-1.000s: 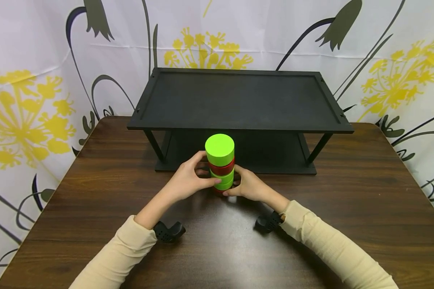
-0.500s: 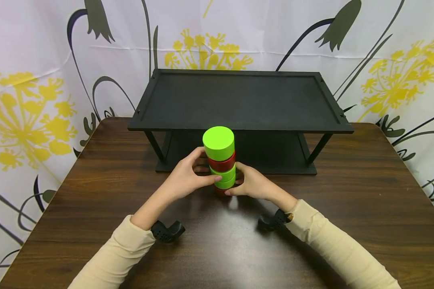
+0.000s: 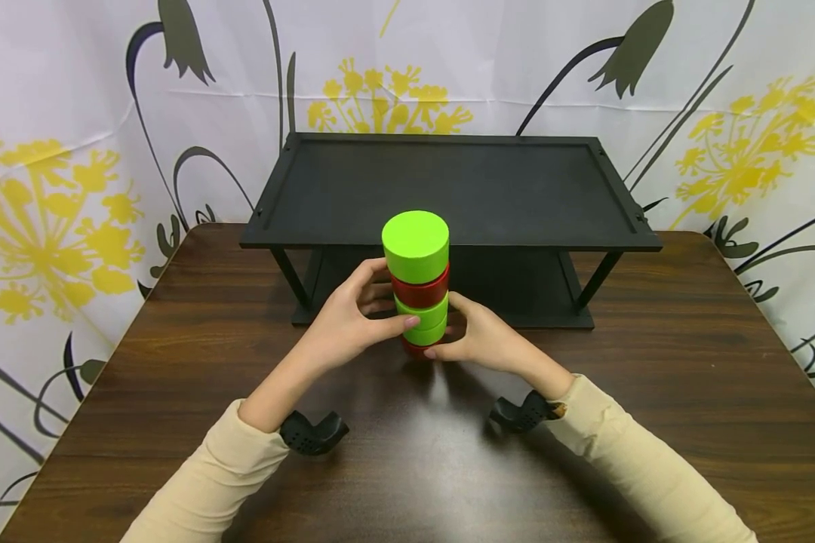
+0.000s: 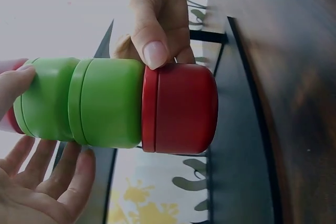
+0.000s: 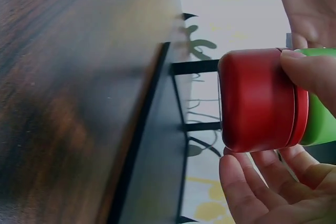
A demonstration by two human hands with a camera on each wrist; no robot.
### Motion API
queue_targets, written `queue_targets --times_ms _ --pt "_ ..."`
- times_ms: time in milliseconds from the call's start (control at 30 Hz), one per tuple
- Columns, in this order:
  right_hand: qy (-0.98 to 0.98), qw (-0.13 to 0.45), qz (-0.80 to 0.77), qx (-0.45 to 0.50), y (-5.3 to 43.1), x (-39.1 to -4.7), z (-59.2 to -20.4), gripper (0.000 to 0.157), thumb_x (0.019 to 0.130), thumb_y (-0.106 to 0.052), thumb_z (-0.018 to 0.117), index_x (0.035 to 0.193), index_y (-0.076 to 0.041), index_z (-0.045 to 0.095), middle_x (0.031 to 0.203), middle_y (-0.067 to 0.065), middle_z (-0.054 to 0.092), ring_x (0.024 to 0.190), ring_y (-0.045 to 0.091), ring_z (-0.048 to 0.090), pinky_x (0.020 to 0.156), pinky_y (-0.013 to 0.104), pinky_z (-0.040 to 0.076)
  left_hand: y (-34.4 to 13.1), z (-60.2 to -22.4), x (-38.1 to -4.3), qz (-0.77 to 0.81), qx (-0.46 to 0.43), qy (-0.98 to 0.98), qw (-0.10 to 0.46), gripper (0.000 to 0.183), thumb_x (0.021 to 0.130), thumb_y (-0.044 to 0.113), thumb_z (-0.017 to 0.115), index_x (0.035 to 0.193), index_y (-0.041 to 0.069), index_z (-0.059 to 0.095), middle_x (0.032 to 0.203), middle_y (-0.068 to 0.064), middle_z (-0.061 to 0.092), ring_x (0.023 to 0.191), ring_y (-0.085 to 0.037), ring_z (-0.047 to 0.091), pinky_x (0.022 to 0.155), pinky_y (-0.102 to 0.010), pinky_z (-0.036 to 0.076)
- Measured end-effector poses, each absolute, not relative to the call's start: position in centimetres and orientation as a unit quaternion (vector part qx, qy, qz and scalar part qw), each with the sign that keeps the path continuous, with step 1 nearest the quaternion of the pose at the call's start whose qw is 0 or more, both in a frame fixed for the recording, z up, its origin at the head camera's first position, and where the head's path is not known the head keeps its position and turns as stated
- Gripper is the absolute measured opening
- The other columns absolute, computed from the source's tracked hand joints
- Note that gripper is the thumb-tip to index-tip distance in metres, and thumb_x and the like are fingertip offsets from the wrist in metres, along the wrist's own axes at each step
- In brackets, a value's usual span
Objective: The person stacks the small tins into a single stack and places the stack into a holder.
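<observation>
A tall stack of several round, lidded jars (image 3: 416, 256), green and red, stands upright between my two hands above the tabletop. The top jar is green; at the bottom is a red jar (image 5: 257, 100), whose underside is apart from the wood in both wrist views. My left hand (image 3: 342, 320) grips the stack around its middle from the left, its thumb on a green jar (image 4: 50, 98). Lower down, from the right, my right hand (image 3: 485, 335) holds the red bottom jar, with its thumb near the lid seam. The far side of the stack hides some fingertips.
Behind the stack, a black two-tier shelf (image 3: 448, 188) stands on the dark wooden table (image 3: 407, 475). A patterned curtain (image 3: 502, 60) hangs behind it. The stack's top overlaps the upper tier's front edge in the head view.
Both hands have raised the stack, which looks larger and higher in the head view. Its top now overlaps the shelf's upper tier. The grip looks the same.
</observation>
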State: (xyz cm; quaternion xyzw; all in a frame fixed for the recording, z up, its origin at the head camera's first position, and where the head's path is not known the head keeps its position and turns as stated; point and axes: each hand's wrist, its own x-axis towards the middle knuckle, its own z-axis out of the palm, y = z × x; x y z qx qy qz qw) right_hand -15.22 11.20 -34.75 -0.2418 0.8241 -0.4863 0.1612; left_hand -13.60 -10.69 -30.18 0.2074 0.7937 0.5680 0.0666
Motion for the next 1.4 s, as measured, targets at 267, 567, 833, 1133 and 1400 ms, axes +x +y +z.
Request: queue_targets --times_ms 267,567,833,1133,1400 --pt "0.817 0.160 -0.496 -0.247 11.5 -15.0 -33.5 0.067 0.078 -0.014 0.079 0.135 -0.011 0.045 0.127 0.006 0.057 0.114 0.022 0.058 0.097 0.036 0.053 -10.3 -28.9 -13.7 0.575 0.214 0.787 0.067 0.066 0.081 0.009 0.076 0.137 0.017 0.043 0.132 -0.005 0.053 0.112 -0.024 0.063 0.096 -0.037 0.053" --pt "0.808 0.169 -0.513 -0.235 11.8 -14.8 -32.2 0.065 0.078 -0.010 0.078 0.134 -0.009 0.044 0.128 0.008 0.055 0.116 0.024 0.058 0.100 0.036 0.051 -9.8 -27.8 -13.9 0.581 0.226 0.778 0.073 0.064 0.082 0.008 0.074 0.137 0.017 0.043 0.131 -0.006 0.053 0.113 -0.024 0.062 0.097 -0.036 0.053" --pt "0.796 0.176 -0.533 -0.226 11.9 -14.8 -30.9 0.065 0.079 -0.008 0.077 0.135 -0.008 0.043 0.129 0.010 0.055 0.117 0.026 0.059 0.103 0.039 0.050 -9.6 -26.6 -14.4 0.586 0.226 0.775 0.077 0.063 0.083 0.006 0.073 0.137 0.016 0.042 0.132 -0.006 0.052 0.115 -0.025 0.061 0.097 -0.037 0.054" --pt "0.803 0.165 -0.536 -0.202 12.1 -15.3 -29.5 0.057 0.081 -0.010 0.075 0.129 -0.004 0.046 0.127 0.011 0.056 0.118 0.025 0.059 0.103 0.038 0.049 -9.6 -25.1 -15.0 0.597 0.215 0.770 0.059 0.062 0.084 0.007 0.072 0.138 0.016 0.042 0.137 -0.002 0.051 0.117 -0.023 0.059 0.101 -0.040 0.051" --pt "0.806 0.142 -0.537 -0.205 12.2 -15.5 -28.4 0.061 0.081 -0.010 0.075 0.133 -0.007 0.043 0.129 0.009 0.054 0.116 0.025 0.059 0.103 0.039 0.049 -9.4 -24.1 -15.5 0.600 0.221 0.767 0.055 0.062 0.085 0.012 0.071 0.139 0.017 0.041 0.139 -0.002 0.050 0.119 -0.022 0.057 0.101 -0.038 0.050"
